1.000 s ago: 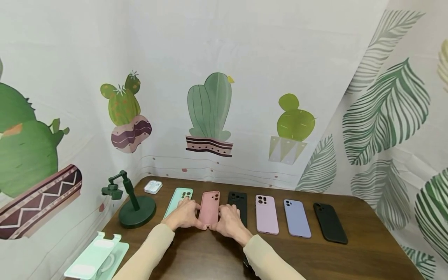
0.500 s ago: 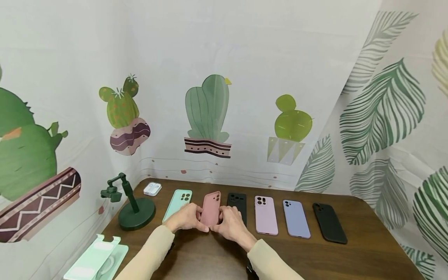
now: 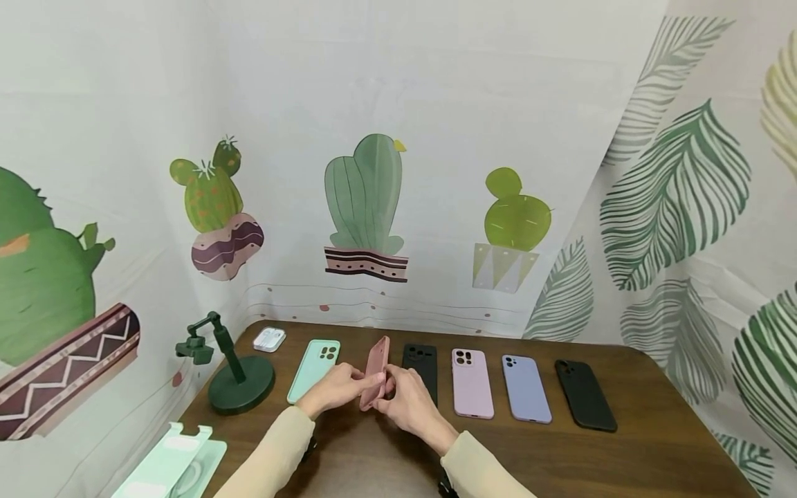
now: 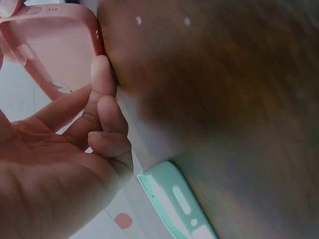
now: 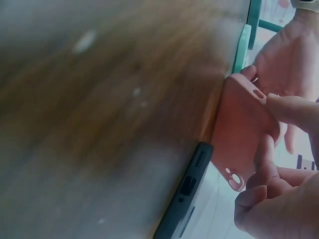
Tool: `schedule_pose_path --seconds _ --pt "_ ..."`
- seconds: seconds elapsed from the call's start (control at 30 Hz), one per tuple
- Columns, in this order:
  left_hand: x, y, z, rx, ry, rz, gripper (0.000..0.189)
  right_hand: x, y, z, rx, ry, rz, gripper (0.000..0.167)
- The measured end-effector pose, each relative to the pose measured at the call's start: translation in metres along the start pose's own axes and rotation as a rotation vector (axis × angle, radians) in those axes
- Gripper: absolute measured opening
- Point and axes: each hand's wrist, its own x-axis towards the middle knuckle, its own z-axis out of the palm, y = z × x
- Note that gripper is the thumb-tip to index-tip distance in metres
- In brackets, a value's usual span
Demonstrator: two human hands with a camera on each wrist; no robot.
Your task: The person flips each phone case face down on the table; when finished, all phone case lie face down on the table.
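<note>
Both hands hold a pink phone case up on edge above the dark wooden table. My left hand grips it from the left, thumb across its side. On the opposite side, my right hand pinches it near the lower end. The left wrist view shows the hollow inner face of the pink case, with a fingertip at its rim. In the right wrist view its flat back and camera holes show. Just left lies a mint phone case; just right, a black phone case, partly hidden by my right hand.
Farther right in the row lie a lilac phone case, a periwinkle one and another black one. At left stand a dark green phone stand and a mint folding stand. Behind sits a small white box.
The pink case was lying nearly flat; it has been lifted and turned onto its edge. My left thumb has moved up from its bottom end to its side.
</note>
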Motion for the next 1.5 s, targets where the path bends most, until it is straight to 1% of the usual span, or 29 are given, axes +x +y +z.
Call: schedule_pose_path --seconds 0.1,0.13,0.17,0.2,0.27,0.37,0.4,0.47,0.5,0.57,0.6,0.63,0.73,0.77,0.8,0.83,0.97,1.03,1.07,1.1,1.2,1.3,1.4,1.5 --pt "-0.001 -0.001 -0.001 -0.04 -0.022 0.007 0.057 0.001 -0.005 0.002 0.003 -0.007 -0.002 0.056" --pt "-0.001 -0.002 -0.002 -0.056 -0.031 0.016 0.055 0.002 -0.007 0.002 0.009 -0.015 0.006 0.059" --pt "-0.001 -0.003 -0.003 -0.072 -0.037 0.025 0.054 0.002 -0.017 -0.002 0.015 -0.032 0.04 0.06" --pt "-0.002 -0.004 -0.003 -0.086 -0.04 0.035 0.053 0.002 -0.017 -0.001 0.031 -0.04 0.043 0.06" --pt "-0.002 -0.006 -0.006 -0.125 -0.049 0.05 0.052 0.004 -0.013 0.002 0.036 -0.044 0.026 0.064" --pt "-0.003 -0.009 -0.01 -0.165 -0.055 0.041 0.048 0.007 0.005 0.017 0.013 -0.038 -0.024 0.067" --pt "-0.004 -0.01 -0.011 -0.169 -0.055 0.038 0.047 0.008 0.012 0.023 0.005 -0.044 -0.033 0.065" --pt "-0.004 -0.012 -0.014 -0.169 -0.059 0.039 0.047 0.009 0.015 0.026 0.013 -0.066 -0.025 0.056" --pt "-0.005 -0.012 -0.015 -0.17 -0.063 0.043 0.047 0.01 0.015 0.026 0.027 -0.087 -0.005 0.05" --pt "-0.005 -0.013 -0.018 -0.17 -0.062 0.06 0.052 0.011 0.007 0.022 0.06 -0.13 0.045 0.036" --pt "-0.006 -0.013 -0.019 -0.175 -0.059 0.069 0.055 0.011 0.0 0.018 0.073 -0.151 0.077 0.032" --pt "-0.006 -0.013 -0.021 -0.178 -0.054 0.076 0.06 0.011 -0.008 0.013 0.088 -0.169 0.106 0.03" --pt "-0.008 -0.013 -0.026 -0.191 -0.035 0.087 0.074 0.013 -0.015 0.012 0.08 -0.218 0.161 0.029" --pt "-0.009 -0.014 -0.028 -0.198 -0.033 0.095 0.076 0.014 -0.016 0.012 0.078 -0.236 0.177 0.028" --pt "-0.01 -0.014 -0.03 -0.201 -0.031 0.101 0.077 0.015 -0.017 0.013 0.078 -0.25 0.189 0.028" --pt "-0.01 -0.015 -0.032 -0.203 -0.031 0.111 0.077 0.015 -0.014 0.015 0.068 -0.256 0.18 0.028" --pt "-0.01 -0.019 -0.038 -0.236 -0.036 0.149 0.074 0.02 -0.017 0.016 0.078 -0.294 0.21 0.027" --pt "-0.01 -0.021 -0.04 -0.24 -0.031 0.161 0.072 0.022 -0.019 0.017 0.08 -0.303 0.222 0.028" --pt "-0.01 -0.022 -0.04 -0.24 -0.028 0.166 0.071 0.023 -0.024 0.015 0.092 -0.314 0.249 0.03" --pt "-0.01 -0.023 -0.041 -0.24 -0.026 0.169 0.07 0.024 -0.025 0.016 0.091 -0.318 0.257 0.031" --pt "-0.011 -0.025 -0.042 -0.231 -0.025 0.179 0.068 0.026 -0.028 0.017 0.078 -0.321 0.268 0.034" --pt "-0.013 -0.027 -0.043 -0.226 -0.027 0.173 0.066 0.026 -0.03 0.02 0.065 -0.323 0.275 0.035" --pt "-0.015 -0.026 -0.043 -0.199 -0.026 0.178 0.065 0.027 -0.028 0.022 0.043 -0.324 0.284 0.036" --pt "-0.016 -0.025 -0.043 -0.157 -0.01 0.186 0.063 0.028 -0.026 0.025 0.013 -0.322 0.281 0.036"
